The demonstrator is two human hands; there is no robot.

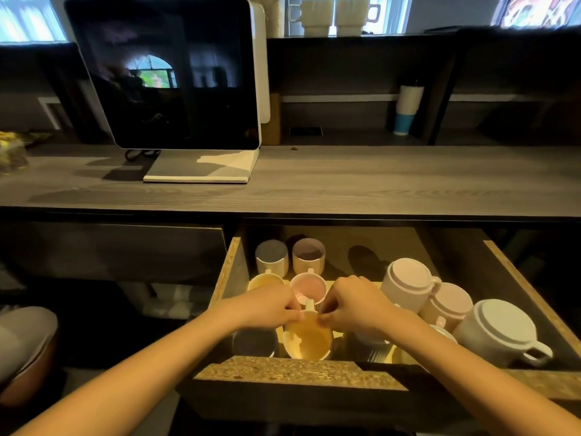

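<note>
An open drawer below the counter holds several mugs. Both my hands reach into it over a yellow mug that stands upright near the drawer's front. My left hand pinches the mug's far rim from the left, and my right hand pinches the same rim from the right, on either side of its handle. Just behind stands a pink mug, with another yellow mug partly hidden by my left hand.
Upside-down white mugs lie at the drawer's right. Two upright mugs stand at its back. A dark screen on a white stand sits on the grey counter. Two white mugs stand on the top shelf.
</note>
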